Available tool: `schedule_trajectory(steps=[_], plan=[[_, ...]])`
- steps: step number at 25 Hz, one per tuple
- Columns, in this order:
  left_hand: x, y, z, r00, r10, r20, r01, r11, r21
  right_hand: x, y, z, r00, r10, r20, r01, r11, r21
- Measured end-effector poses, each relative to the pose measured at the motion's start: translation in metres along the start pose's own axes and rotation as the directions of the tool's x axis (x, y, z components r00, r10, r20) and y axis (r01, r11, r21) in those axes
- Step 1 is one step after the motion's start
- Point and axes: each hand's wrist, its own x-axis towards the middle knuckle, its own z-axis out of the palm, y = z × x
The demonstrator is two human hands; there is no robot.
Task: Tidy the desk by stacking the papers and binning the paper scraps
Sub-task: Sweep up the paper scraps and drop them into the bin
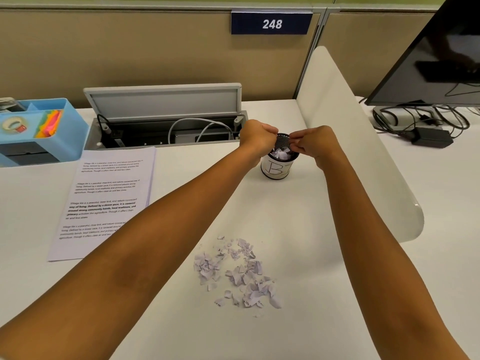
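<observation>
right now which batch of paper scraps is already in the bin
The scraps inside the mesh bin under both hands; the larger pile lies loose on the desk, nearer the camera.

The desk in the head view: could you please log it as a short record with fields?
bin: small mesh cup, upright, scraps inside
left hand: fisted at the bin's rim
right hand: fingers pinched over the bin's mouth
loose scraps: pile on the desk, nearer the person
papers: stack left of the arms
organiser: blue tray, far left
</observation>
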Motion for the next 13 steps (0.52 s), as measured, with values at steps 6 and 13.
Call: schedule_trajectory(steps=[6,13], plan=[[-0.021,-0.024,-0.017,1.0,0.018,0.017,-0.016,0.991,-0.13,-0.034,0.026,0.012,0.976,-0.129,-0.173,0.151,0.982,0.118],[-0.064,-0.065,-0.033,0.999,0.005,0.04,0.004,0.978,-0.207,-0.085,0.075,0.034,0.962,-0.194,-0.192,0.219,0.968,0.118]])
